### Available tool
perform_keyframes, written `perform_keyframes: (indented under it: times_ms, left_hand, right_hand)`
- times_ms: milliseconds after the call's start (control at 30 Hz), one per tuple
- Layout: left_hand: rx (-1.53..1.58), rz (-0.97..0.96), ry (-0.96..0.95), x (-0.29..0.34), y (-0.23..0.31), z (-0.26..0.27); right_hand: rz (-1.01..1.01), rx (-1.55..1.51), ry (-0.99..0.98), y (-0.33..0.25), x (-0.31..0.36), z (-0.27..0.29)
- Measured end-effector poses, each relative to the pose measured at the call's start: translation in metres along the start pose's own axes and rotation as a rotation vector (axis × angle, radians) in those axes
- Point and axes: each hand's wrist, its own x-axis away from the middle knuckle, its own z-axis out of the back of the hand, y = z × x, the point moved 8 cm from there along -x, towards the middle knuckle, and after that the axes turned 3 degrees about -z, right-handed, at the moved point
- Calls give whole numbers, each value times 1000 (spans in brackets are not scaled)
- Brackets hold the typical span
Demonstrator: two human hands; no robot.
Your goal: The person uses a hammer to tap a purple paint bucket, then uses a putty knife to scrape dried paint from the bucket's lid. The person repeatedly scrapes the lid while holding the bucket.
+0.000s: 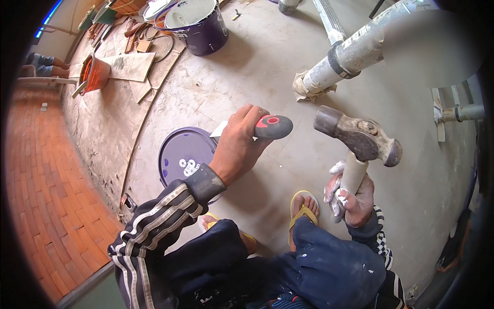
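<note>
- Two hands are in view. The left hand (237, 149) is wrapped tight around the grey and red handle of one scraper (260, 127), its pale blade poking out past the fingers to the left.
- The right hand (352, 198), smeared with white, is clenched around the pale handle of one hammer (360, 139); the worn metal head sits above the fist, tilted, with its round face toward the left and its ball end toward the right.
- The scraper and hammer are held near each other above the concrete floor (247, 77), not touching.
- Two feet in yellow sandals (303, 206) stand on the floor just below the hands.
- One purple lid (182, 154) lies flat on the floor under the left wrist, partly hidden by the striped sleeve (154, 221).
- One purple bucket (198, 26) stands at the top, well apart from the hands; its top looks covered by a pale, smeared lid, so the contents cannot be told.
- Behind it are the rims of at least two more buckets (157, 7), white and orange; what they hold is not visible.
- One orange bucket (95, 72) stands at the left beside a flat board (134, 66), with a stick leaning out of it; nothing more of its contents shows.
- One thick paint-spattered pipe (355, 51) slants down from the upper right to the floor, its foot wrapped in paper or cloth.
- Red brick paving (46, 170) runs along the left.
</note>
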Motion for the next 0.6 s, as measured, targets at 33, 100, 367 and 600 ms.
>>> perform_keyframes:
  times_ms: [33, 100, 367, 600]
  left_hand:
    - [-10, 1, 23, 2, -1, -1]
    - [-19, -23, 60, -1, 6, -1]
    - [-71, 28, 71, 4, 1, -4]
    - [-38, 61, 93, -12, -2, -1]
  right_hand:
    - [1, -21, -34, -3, -2, -3]
    - [-48, 65, -17, -4, -3, 0]
    - [-23, 179, -42, 9, -17, 8]
    - [127, 59, -26, -29, -33, 24]
